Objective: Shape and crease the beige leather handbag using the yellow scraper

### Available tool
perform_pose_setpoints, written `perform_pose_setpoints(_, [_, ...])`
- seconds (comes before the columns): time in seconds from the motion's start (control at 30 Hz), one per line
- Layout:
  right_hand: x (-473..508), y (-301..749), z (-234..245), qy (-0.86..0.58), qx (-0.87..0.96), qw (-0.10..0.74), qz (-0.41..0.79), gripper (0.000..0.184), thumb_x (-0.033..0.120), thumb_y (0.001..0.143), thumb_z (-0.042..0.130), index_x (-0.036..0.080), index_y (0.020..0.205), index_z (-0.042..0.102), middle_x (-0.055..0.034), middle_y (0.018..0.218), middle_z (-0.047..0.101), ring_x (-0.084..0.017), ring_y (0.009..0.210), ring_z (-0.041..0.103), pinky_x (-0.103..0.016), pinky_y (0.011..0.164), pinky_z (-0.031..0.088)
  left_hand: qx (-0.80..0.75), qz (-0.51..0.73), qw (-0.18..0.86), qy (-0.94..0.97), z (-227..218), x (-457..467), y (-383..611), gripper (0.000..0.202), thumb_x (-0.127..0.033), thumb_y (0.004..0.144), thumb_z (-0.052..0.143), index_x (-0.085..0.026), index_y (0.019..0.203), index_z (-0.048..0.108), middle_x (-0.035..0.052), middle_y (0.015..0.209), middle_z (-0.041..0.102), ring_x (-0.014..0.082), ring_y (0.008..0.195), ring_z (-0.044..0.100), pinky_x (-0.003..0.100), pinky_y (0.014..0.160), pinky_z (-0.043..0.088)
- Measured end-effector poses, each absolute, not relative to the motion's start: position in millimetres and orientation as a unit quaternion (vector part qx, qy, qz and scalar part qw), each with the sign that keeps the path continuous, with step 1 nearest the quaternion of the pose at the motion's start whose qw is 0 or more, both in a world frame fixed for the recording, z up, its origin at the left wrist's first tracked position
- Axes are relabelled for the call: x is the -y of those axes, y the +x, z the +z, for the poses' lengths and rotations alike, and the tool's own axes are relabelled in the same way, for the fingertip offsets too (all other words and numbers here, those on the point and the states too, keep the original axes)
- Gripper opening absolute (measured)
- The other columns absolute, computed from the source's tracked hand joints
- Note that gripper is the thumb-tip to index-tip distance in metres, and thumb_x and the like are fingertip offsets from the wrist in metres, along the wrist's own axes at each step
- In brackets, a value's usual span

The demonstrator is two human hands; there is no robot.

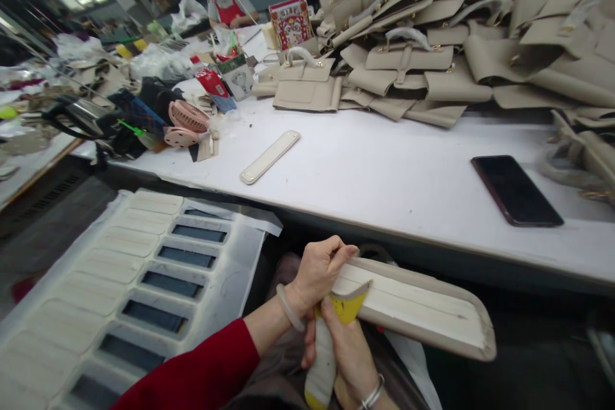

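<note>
Below the table edge, my left hand [319, 272] grips the near end of a long beige leather strip [423, 307] with a cream inner face. My right hand [346, 346] is wrapped round a tool with a white taped handle [321, 365] and a yellow head [348, 304]. The yellow head rests on the strip's cream face beside my left thumb. A similar cream strip [270, 155] lies flat on the white table [384, 166].
A tray [120, 295] with rows of slots, some filled with cream strips, sits at the lower left. A black phone [516, 190] lies on the table at right. Beige handbags [432, 32] are heaped at the back. Clutter and a pink fan [185, 122] lie left. Another person sits far behind.
</note>
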State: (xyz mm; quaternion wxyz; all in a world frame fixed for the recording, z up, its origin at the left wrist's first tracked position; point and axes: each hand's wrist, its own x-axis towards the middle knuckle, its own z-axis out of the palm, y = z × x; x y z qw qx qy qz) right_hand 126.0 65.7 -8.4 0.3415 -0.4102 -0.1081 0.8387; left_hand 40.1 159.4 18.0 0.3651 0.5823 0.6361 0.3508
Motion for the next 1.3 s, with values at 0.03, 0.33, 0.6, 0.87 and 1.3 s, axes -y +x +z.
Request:
perform_pose_setpoints(0.03, [-66.2,126.4,-7.2,-0.413,0.104,0.344,0.837,0.057,0.069,0.076,0.068,0.013,0.073,0.063,-0.0008,0.045,0.056,-0.013,0.032,0.050,-0.023,0.035,0.043,-0.646,0.337,0.342,0.594,18.9,-160.5,41.5,0.037,-0.047,0.094,0.056,-0.017,0.074,0.064,-0.0002,0.068,0.068,0.0112,0.059,0.057,0.022,0.056,0.038])
perform_pose_setpoints(0.33, [-46.7,126.2,5.9,-0.408,0.044,0.368,0.834,0.049,0.064,0.080,0.067,0.016,0.082,0.064,-0.0052,0.065,0.068,-0.017,0.055,0.062,-0.028,0.052,0.051,-0.654,0.158,0.126,0.729,32.7,-162.1,58.8,0.042,-0.055,0.098,0.039,-0.018,0.096,0.059,0.0050,0.081,0.071,0.0220,0.070,0.067,0.030,0.062,0.041])
perform_pose_setpoints(0.6, [-85.0,204.5,52.0,-0.466,0.348,0.275,0.766,0.058,0.074,0.087,0.045,0.017,0.082,0.057,0.0022,0.040,0.049,-0.011,0.034,0.042,-0.021,0.037,0.030,-0.549,0.557,0.436,0.445,21.4,-158.4,33.3,0.050,-0.050,0.101,0.031,-0.015,0.111,0.065,0.0107,0.110,0.073,0.0221,0.110,0.065,0.034,0.101,0.044])
perform_pose_setpoints(0.87, [-272.2,311.3,33.1,-0.651,0.689,0.153,0.281,0.053,0.060,0.091,0.043,0.018,0.120,0.056,-0.0075,0.077,0.063,-0.022,0.063,0.058,-0.034,0.058,0.044,-0.505,0.558,0.562,0.343,-4.9,-88.4,19.6,0.054,-0.017,0.082,0.058,-0.024,0.136,0.056,0.0013,0.143,0.054,0.0237,0.136,0.043,0.035,0.117,0.027])
perform_pose_setpoints(1.3, [-317.2,300.5,10.0,-0.583,0.810,0.056,-0.020,0.050,0.047,0.099,0.034,0.017,0.134,0.053,-0.0187,0.140,0.048,-0.040,0.118,0.048,-0.055,0.093,0.040,-0.512,0.555,0.574,0.317,-4.2,-90.2,19.9,0.056,-0.018,0.080,0.057,-0.023,0.135,0.058,0.0008,0.141,0.057,0.0259,0.135,0.045,0.037,0.117,0.028])
